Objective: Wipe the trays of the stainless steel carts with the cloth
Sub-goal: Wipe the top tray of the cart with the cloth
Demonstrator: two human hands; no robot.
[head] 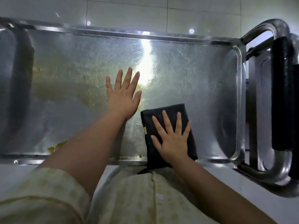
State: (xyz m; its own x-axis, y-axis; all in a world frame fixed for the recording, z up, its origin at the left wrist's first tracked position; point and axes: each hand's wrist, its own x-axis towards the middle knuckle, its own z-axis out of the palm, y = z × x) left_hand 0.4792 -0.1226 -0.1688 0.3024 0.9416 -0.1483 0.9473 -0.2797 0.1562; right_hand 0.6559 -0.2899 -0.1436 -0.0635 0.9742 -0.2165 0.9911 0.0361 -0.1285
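Observation:
The cart's top stainless steel tray [68, 65] fills the view, scratched and glaring under a light. A folded black cloth [168, 112] lies on the tray near its front edge, its lower end hanging over the rim. My right hand [172, 139] presses flat on the cloth with fingers spread. Just left of the cloth, my left hand [123, 94] lies flat on the bare tray, fingers straight. Yellowish smears [55, 147] show on the tray, some at the front rim.
The cart's tubular handle [265, 29] with a black grip [282, 94] stands at the right end. A tiled wall [129, 12] runs behind the cart. My pale patterned clothing [129, 199] is close against the front rim.

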